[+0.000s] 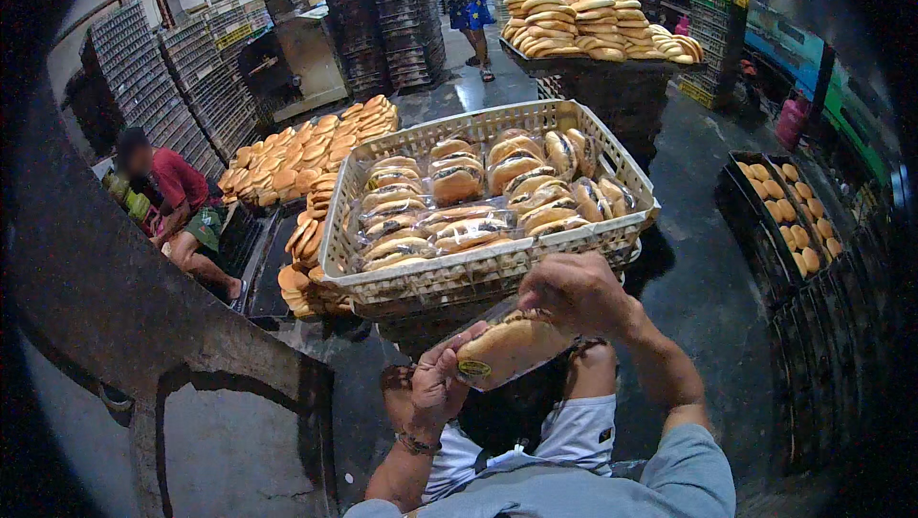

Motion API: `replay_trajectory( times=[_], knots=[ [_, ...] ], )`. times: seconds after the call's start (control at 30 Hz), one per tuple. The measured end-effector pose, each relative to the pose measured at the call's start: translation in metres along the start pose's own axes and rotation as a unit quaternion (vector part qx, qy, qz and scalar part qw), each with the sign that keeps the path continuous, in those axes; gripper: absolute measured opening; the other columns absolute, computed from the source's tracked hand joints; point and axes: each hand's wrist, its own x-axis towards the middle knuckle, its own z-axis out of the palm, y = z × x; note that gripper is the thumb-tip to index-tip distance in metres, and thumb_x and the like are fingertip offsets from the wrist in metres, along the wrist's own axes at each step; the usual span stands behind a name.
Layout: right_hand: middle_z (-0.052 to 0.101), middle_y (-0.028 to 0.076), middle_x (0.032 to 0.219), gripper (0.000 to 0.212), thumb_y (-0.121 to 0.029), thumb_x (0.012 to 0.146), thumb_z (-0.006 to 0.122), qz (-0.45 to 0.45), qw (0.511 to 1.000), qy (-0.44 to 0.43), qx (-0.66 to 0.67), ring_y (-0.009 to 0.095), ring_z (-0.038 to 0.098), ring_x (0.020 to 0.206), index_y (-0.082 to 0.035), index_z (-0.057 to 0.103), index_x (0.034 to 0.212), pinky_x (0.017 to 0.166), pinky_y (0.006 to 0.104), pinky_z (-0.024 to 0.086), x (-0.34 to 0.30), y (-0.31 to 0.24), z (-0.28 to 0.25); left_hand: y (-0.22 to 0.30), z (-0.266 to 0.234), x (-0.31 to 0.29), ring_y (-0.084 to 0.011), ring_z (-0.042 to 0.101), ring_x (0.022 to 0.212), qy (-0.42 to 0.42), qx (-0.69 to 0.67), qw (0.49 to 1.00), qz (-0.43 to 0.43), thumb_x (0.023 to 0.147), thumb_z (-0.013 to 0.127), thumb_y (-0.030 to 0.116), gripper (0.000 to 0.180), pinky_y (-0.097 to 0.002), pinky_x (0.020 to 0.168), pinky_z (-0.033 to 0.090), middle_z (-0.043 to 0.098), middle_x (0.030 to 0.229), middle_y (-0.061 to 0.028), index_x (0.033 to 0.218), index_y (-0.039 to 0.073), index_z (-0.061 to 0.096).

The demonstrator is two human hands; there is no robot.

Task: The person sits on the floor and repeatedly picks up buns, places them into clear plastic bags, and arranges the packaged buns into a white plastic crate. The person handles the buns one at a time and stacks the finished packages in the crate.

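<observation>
Bagged bun (514, 342) between the two hands, its long axis slanting from the left hand (438, 382) up and away toward the right hand (580, 294). The left hand is clamped on the near end; the right curls over the far end (its exact grip cannot be told). The cream crate (430, 290) lies just beyond, nearer the right hand.

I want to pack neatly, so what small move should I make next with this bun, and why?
Perhaps fold the clear wrapper over at the bun's right end with your right hand: its fingertips are at that end, and your left hand holds the other. Your right hand hides whether that end is sealed, so check first.
</observation>
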Motion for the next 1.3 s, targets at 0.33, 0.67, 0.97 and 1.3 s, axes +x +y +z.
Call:
replay_trajectory(
  times=[0.33, 0.67, 0.97, 1.3],
  knots=[
    [0.07, 0.009, 0.088, 0.016, -0.001, 0.08, 0.074, 0.091, 0.982, -0.091, 0.14, 0.026, 0.071, 0.081, -0.007, 0.072, 0.095, 0.069, 0.0366, 0.057, -0.049, -0.002, 0.021, -0.007, -0.071, -0.005, -0.0296, 0.053, 0.132, 0.085, 0.222, 0.969, 0.068, 0.088, 0.075, 0.026, 0.056, -0.0422, 0.111, 0.043, 0.054, 0.141, -0.0196, 0.133, -0.001, 0.055],
    [0.069, 0.008, 0.085, 0.018, -0.018, 0.074, 0.07, 0.011, 0.963, -0.257, -0.086, 0.032, 0.07, 0.082, -0.011, 0.068, 0.09, 0.068, 0.044, 0.055, -0.046, -0.003, 0.087, -0.021, -0.042, -0.007, -0.027, 0.05, 0.134, -0.225, 0.502, 0.809, -0.207, 0.073, 0.09, 0.032, 0.092, -0.0378, 0.114, 0.037, 0.055, 0.14, -0.0173, 0.146, 0.0, 0.044],
    [0.068, 0.014, 0.113, 0.034, -0.025, 0.097, 0.067, 0.329, 0.91, 0.247, 0.049, 0.027, 0.067, 0.103, -0.001, 0.064, 0.121, 0.09, 0.0358, 0.053, -0.069, -0.034, 0.071, 0.004, -0.003, 0.012, -0.0251, 0.055, 0.126, 0.031, 0.081, 0.995, -0.049, 0.076, 0.087, 0.015, 0.081, -0.039, 0.11, 0.043, 0.057, 0.136, -0.0114, 0.143, -0.001, 0.045],
    [0.066, 0.012, 0.075, 0.022, -0.023, 0.102, 0.06, 0.34, 0.903, 0.253, 0.074, 0.019, 0.063, 0.065, -0.002, 0.063, 0.096, 0.06, 0.0332, 0.05, -0.081, -0.019, 0.126, 0.004, 0.016, 0.023, -0.024, 0.054, 0.129, 0.03, -0.004, 0.999, -0.014, 0.079, 0.086, 0.023, 0.084, -0.0378, 0.11, 0.043, 0.055, 0.14, -0.0115, 0.146, -0.001, 0.041]
  ],
)
